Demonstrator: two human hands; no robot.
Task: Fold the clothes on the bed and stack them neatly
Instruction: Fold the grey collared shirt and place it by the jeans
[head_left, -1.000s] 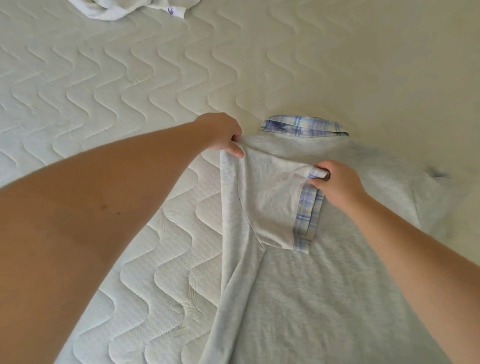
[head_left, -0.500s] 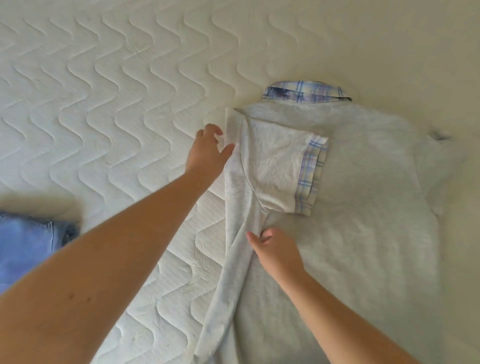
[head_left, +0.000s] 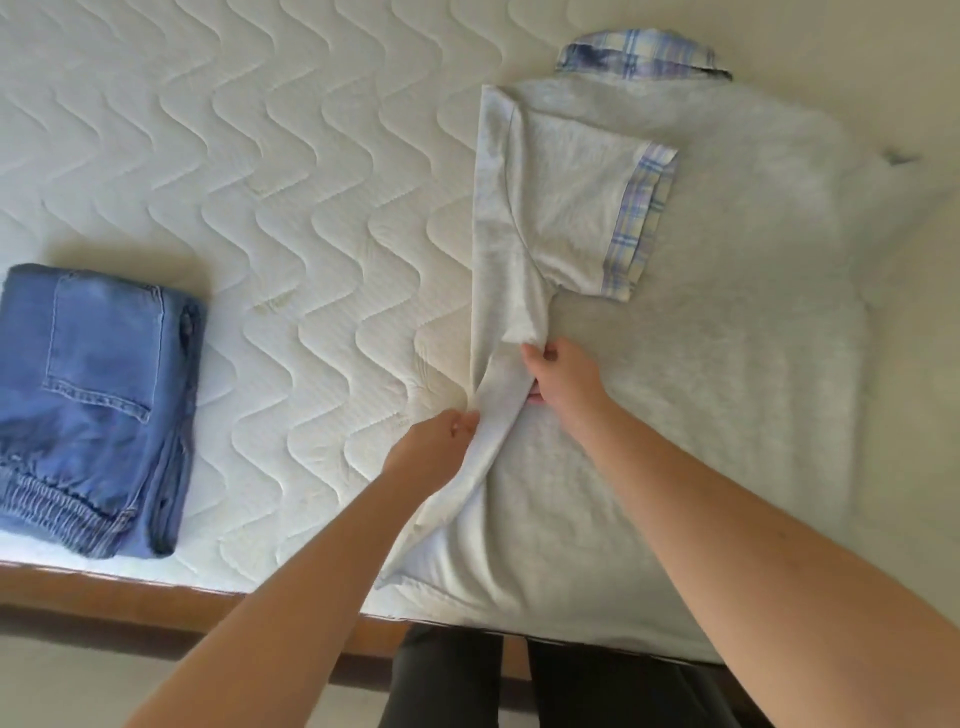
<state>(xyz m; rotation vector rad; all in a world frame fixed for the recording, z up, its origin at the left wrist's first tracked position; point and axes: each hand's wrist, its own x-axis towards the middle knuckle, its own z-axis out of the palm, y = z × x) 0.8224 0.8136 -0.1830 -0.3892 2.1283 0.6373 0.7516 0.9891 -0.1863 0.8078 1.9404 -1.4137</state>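
A grey polo shirt (head_left: 701, 395) is spread face-down on the quilted mattress (head_left: 260, 182), its plaid collar (head_left: 641, 57) pointing away from the person and its hem hanging slightly over the near edge of the bed. The left side panel has been turned inward, and the plaid-cuffed sleeve (head_left: 582, 208) is laid flat across the back, so that a straight long edge is formed for the fold.

Lower down, that turned-in strip is not yet flat, which is presumably why both hands are placed there. The outer edge of the strip is pinched by the left hand (head_left: 431, 452), with fingers curled closely on the cloth. The inner edge is gripped by the right hand (head_left: 561, 379), thumb and fingers closed narrowly round a bunched ridge just below the sleeve (the fingertips are partly hidden by fabric). Held between the two hands, the strip can be pulled taut and laid straight down toward the hem; this is judged to be the step in hand.

The right side of the shirt is still unfolded, so the garment is judged to be partly done.

A folded pair of blue jeans (head_left: 93, 405) is lying well apart to the left, near the wooden bed frame (head_left: 130, 592), presumably as the base of the stack.
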